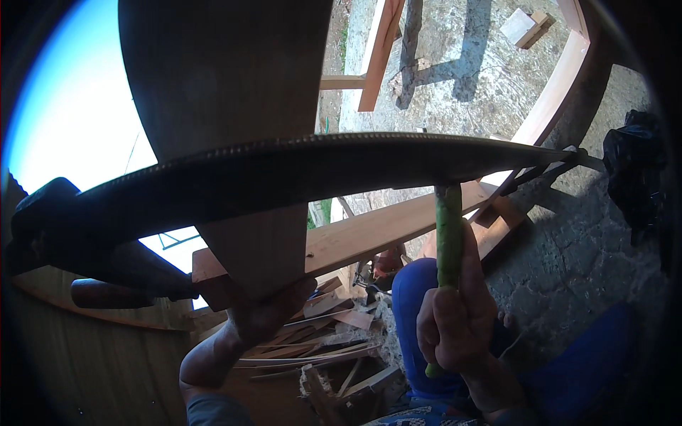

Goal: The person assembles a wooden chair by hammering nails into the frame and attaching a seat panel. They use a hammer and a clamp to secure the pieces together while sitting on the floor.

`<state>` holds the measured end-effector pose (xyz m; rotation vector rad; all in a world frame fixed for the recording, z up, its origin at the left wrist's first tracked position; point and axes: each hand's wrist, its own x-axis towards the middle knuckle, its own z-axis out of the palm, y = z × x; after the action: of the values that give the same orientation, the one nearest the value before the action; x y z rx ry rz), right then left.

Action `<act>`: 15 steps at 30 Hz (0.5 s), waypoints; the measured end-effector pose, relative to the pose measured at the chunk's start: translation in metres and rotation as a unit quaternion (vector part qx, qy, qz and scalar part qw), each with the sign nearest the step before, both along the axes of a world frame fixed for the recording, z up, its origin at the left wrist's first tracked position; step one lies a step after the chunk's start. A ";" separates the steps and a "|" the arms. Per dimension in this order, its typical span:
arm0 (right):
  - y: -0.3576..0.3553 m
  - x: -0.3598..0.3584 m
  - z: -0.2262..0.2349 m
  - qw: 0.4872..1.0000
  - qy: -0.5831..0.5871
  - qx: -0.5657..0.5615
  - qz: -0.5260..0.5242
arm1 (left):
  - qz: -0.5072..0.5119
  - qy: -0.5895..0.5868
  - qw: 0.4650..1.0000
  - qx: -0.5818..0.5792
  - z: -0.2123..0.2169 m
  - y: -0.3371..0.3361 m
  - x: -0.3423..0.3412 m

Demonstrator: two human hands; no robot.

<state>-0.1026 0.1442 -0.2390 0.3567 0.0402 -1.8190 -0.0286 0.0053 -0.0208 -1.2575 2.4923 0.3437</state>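
My right hand [458,319] is closed round an upright green-wrapped handle [448,234]. The handle's top meets a long dark band with a finely notched upper edge [320,167], which looks like a saw blade and tapers to the right. Whether the two are joined, I cannot tell. My left hand [263,316] grips the lower end of a broad dark wooden board [259,248], its fingers partly hidden below. Beside this hand, a light plank [383,227] runs off to the right, and a small wooden block end [207,273] sits at its left.
Offcuts and thin strips [334,334] lie heaped below. A curved wooden frame piece [554,85] stands at the right, near a black plastic bag [632,170]. Small blocks [526,28] rest on the rough concrete floor [590,263]. My blue-clad knee [414,298] is beside the plank.
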 end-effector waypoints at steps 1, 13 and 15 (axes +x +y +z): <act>0.001 0.010 0.004 0.996 0.082 -0.034 -0.018 | 0.023 0.005 1.000 0.016 0.000 0.002 -0.005; 0.004 0.030 0.021 0.989 -0.058 -0.131 0.035 | 0.036 0.006 0.999 0.032 0.004 -0.003 0.003; 0.005 0.030 0.017 0.985 -0.087 -0.134 0.062 | 0.039 -0.003 0.999 0.025 0.004 -0.002 0.001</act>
<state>-0.0727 0.1495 -0.2223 0.3135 -0.2960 -1.6390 -0.0275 0.0030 -0.0172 -1.3351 2.4189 0.4167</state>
